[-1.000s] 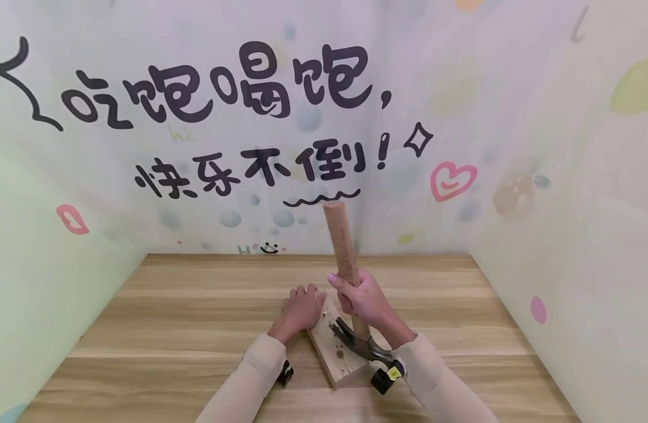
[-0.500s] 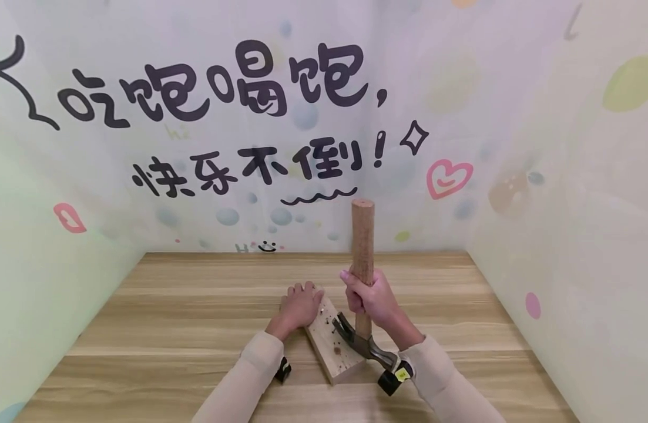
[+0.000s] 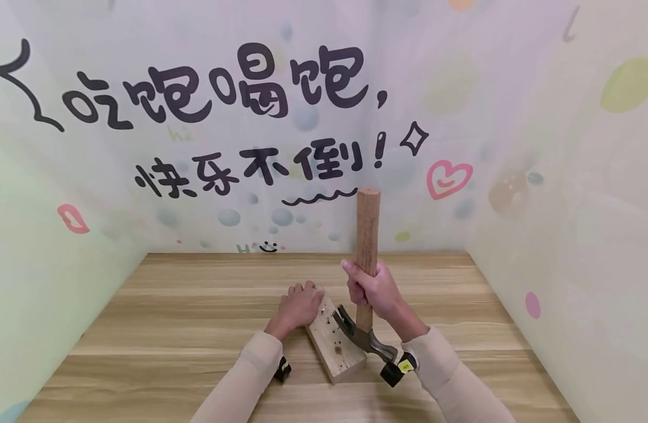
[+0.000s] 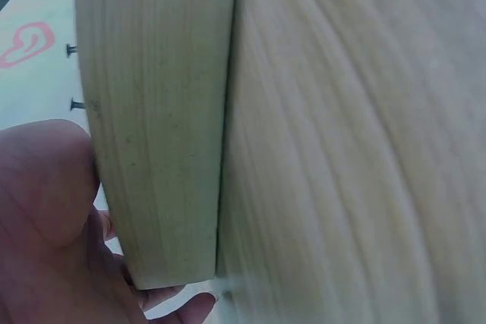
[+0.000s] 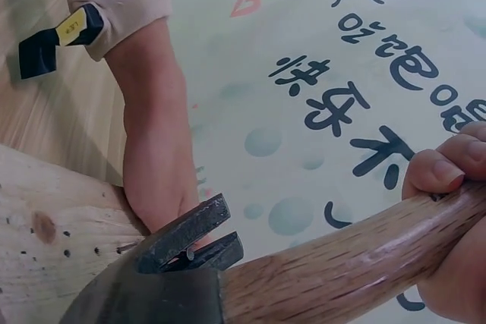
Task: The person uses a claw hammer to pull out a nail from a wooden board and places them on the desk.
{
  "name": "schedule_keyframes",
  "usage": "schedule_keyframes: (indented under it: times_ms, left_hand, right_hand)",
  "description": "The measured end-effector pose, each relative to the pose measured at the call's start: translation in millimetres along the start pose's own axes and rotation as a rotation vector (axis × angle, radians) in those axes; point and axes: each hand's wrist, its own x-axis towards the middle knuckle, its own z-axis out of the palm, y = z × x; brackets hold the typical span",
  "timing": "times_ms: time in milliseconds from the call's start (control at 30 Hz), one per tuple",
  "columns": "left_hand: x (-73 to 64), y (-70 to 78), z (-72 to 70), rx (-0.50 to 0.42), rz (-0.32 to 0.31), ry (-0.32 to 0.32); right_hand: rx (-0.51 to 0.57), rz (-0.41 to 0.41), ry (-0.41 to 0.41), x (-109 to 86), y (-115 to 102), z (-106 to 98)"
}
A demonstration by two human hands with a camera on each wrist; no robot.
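Observation:
My right hand (image 3: 373, 288) grips the wooden handle of a claw hammer (image 3: 368, 235). The handle stands nearly upright, with the steel head low and its claw pointing left over a pale wooden board (image 3: 336, 352). In the right wrist view a small nail head (image 5: 190, 254) shows in the slot of the claw (image 5: 194, 233); whether the claw holds it, I cannot tell. Several nails and dark holes dot the board; two nails (image 4: 76, 104) jut from its face in the left wrist view. My left hand (image 3: 301, 304) holds the board's far end, its fingers (image 4: 194, 310) curled round that edge.
The board lies slantwise on a wood-grain table (image 3: 197, 305). A printed white backdrop (image 3: 197, 223) rises behind the table and along both sides. Each wrist carries a black camera, the right one (image 3: 392, 374) close to the hammer's striking face.
The hammer's handle has swung from leaning left to nearly upright. My right hand and the hammer have shifted right and slightly up, while my left hand and the board stay in place.

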Motion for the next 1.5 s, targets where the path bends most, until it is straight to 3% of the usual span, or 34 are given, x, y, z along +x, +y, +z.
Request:
schedule_keyframes:
  times_ms: [433,600,733,867,967,1067,1300,1500]
  left_hand:
    - [-16.6,-5.0,-29.0,-0.065,0.039,0.137]
    - [-29.7,-1.3,-36.6,-0.109,0.121,0.169]
    - [-41.6,3.9,-40.4,-0.19,0.223,0.132]
    - [-53.0,8.4,-40.3,-0.283,0.335,0.026]
    - [-59.6,11.0,-38.2,-0.301,0.421,-0.028]
    - [-63.2,13.4,-34.9,-0.302,0.496,-0.042]
    - [-68.1,18.1,-31.4,-0.318,0.539,-0.037]
    - [-68.0,19.0,-29.6,-0.318,0.555,0.013]
  right_hand:
    - [0.012,0.0,-0.004,6.0,-19,4]
    - [0.012,-0.01,-0.016,7.0,-22,6]
    - [0.02,-0.02,-0.026,7.0,-24,8]
    - [0.03,-0.022,-0.035,6.8,-26,11]
    - [0.035,-0.025,-0.039,7.1,-27,12]
    - [0.041,-0.028,-0.045,7.9,-28,14]
    - [0.057,-0.029,-0.057,9.0,-27,16]
    - [0.064,-0.019,-0.054,9.5,-26,18]
